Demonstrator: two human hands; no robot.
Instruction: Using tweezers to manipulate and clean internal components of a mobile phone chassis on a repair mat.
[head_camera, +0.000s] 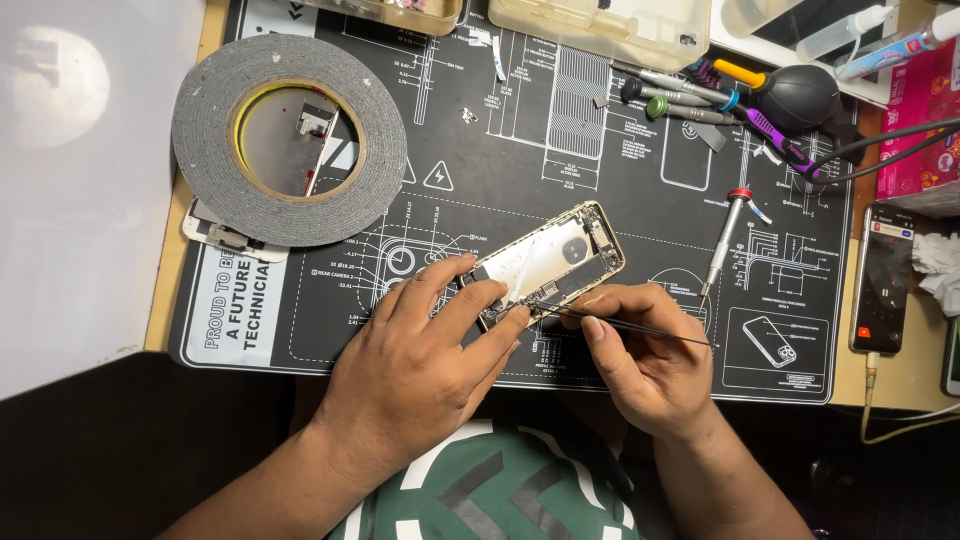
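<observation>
black repair mat (620, 340) printed with white diagrams covers a wooden desk, its near edge running just in front of the person's chest, and bare mat lies left and right of the hands.

the right hand (640, 360) is closed in a pinch on thin black tweezers (640, 328), thumb and forefinger pressing the shaft near its front; the tips point left to the lower edge of an opened phone housing (550, 265), the tail runs right over the knuckles. the left hand (420, 365) lies flat and spread, gripping nothing, its fingertips (497, 290) pressing on the near left end of the housing. the housing lies tilted in the middle of the mat, gold-rimmed, its inside facing up.

both wrists come up from the bottom edge, forearms angled inward, the hands nearly meeting at the housing.

further out, a slim screwdriver (725, 235) with a red collar lies just right of the housing. a big roll of grey tape (290, 140) sits at the far left, overlapping the mat's edge. more screwdrivers (680, 95) and a black rubber blower (800, 95) crowd the far right corner. a dark phone (882, 280) with a cable rests off the mat at the right.
</observation>
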